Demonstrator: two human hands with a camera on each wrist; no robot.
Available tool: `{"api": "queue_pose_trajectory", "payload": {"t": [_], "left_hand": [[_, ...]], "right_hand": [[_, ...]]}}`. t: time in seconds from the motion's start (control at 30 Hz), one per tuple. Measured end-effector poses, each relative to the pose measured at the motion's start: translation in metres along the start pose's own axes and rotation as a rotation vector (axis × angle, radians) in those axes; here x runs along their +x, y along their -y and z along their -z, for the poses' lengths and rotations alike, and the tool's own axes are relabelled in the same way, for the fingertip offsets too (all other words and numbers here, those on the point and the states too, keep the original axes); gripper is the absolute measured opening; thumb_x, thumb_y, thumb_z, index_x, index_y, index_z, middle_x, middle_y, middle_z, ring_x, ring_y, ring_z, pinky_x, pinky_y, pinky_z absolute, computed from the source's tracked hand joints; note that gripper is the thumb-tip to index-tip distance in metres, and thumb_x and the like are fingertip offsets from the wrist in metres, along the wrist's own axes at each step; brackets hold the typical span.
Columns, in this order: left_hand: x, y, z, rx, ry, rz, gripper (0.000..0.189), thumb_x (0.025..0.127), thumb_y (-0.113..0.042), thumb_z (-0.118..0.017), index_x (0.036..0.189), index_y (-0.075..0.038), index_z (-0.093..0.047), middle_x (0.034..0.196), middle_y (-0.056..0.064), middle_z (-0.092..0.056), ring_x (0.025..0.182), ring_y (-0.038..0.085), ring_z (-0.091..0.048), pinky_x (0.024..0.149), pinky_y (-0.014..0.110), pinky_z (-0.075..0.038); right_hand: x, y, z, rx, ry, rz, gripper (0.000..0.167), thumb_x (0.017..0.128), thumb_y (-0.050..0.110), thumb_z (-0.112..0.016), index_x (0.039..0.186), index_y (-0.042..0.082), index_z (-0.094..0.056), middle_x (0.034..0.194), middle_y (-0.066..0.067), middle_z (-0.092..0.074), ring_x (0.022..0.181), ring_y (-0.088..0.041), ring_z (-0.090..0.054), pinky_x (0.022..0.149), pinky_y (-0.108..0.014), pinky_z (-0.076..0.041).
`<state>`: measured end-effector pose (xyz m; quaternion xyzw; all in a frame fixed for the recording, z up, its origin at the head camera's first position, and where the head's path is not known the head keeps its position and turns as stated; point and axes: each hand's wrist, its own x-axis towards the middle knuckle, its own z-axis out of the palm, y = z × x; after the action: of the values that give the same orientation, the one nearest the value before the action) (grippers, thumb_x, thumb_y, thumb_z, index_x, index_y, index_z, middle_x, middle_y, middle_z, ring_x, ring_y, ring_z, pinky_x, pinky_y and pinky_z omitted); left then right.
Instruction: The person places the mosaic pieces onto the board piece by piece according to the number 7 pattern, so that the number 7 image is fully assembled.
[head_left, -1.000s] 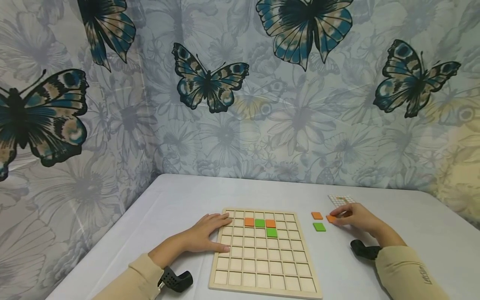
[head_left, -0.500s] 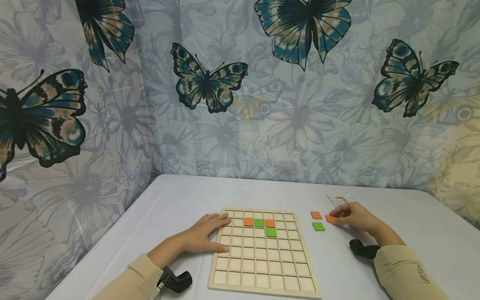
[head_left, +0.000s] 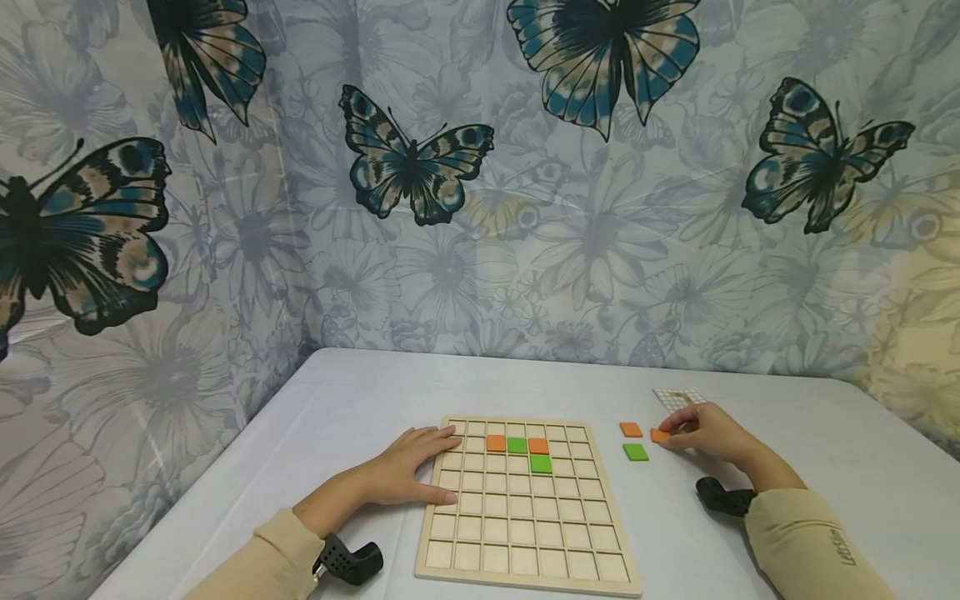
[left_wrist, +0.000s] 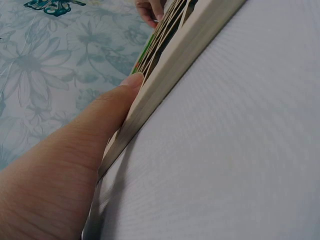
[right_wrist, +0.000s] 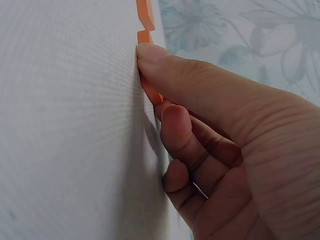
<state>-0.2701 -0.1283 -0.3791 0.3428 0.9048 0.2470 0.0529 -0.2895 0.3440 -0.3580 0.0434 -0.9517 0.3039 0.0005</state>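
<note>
"Checking my feed: where's the right grip (head_left: 703, 433)?"
"Pinching an orange tile (head_left: 657, 436), right of the wooden board (head_left: 522, 531), beside another orange tile (head_left: 631, 430). Left grip (head_left: 397, 471): thumb and fingers apart, on the board's left edge."

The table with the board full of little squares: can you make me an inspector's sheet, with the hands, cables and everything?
Surface: white table, seemingly cloth-covered.
Job's things: wooden board holding a row of left orange tile, upper green tile and right orange tile, with a lower green tile under the last. Beside the board lie a loose orange tile and a loose green tile. A printed grid card is partly hidden by a hand.
Clutter: nothing seen.
Hands: left hand rests on the board's left edge; right hand pinches one more orange tile; can't tell if it's lifted.
Cables: nothing seen.
Surroundings: butterfly-and-flower wall covering.
</note>
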Motion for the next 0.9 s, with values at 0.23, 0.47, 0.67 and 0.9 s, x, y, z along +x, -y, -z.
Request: {"api": "queue_pose_trajectory", "payload": {"t": [0.23,0.47,0.67,0.9], "left_hand": [[-0.0006,-0.0020,0.0002,-0.008,0.005,0.011,0.083,0.076,-0.061,-0.064,0.144,-0.022,-0.036,0.155,0.000,-0.024,0.143,0.030,-0.016,0.115,0.056,-0.011],[-0.0008,-0.0023,0.0001,-0.007,0.005,0.022,0.083,0.076,-0.061,-0.064,0.144,-0.023,-0.036,0.155,-0.001,-0.023,0.143,0.030,-0.016,0.114,0.057,-0.012],[-0.0007,-0.0020,-0.0001,-0.007,0.005,0.015,0.082,0.076,-0.060,-0.065,0.144,-0.022,-0.037,0.155,0.001,-0.024,0.143,0.031,-0.017,0.114,0.056,-0.012],[-0.0004,-0.0016,-0.0008,0.002,0.002,0.017,0.082,0.076,-0.061,-0.064,0.144,-0.023,-0.037,0.155,0.000,-0.024,0.143,0.030,-0.017,0.115,0.055,-0.012]], "right_hand": [[-0.0006,0.0017,-0.0008,-0.011,-0.006,0.002,0.033,0.073,0.016,-0.078,0.097,-0.004,-0.068,0.091,-0.009,-0.067,0.074,-0.014,-0.052,0.059,-0.022,-0.044],[-0.0002,0.0010,-0.0009,-0.012,-0.004,0.016,0.032,0.073,0.016,-0.077,0.096,-0.005,-0.067,0.090,-0.008,-0.067,0.074,-0.014,-0.053,0.060,-0.021,-0.044],[-0.0011,0.0018,0.0004,-0.006,0.007,0.025,0.033,0.074,0.018,-0.077,0.096,-0.004,-0.067,0.091,-0.007,-0.066,0.076,-0.013,-0.053,0.061,-0.022,-0.045],[-0.0024,0.0102,0.0020,0.010,0.015,0.055,0.031,0.076,0.016,-0.074,0.097,-0.004,-0.066,0.088,-0.006,-0.066,0.074,-0.014,-0.053,0.060,-0.023,-0.044]]}}
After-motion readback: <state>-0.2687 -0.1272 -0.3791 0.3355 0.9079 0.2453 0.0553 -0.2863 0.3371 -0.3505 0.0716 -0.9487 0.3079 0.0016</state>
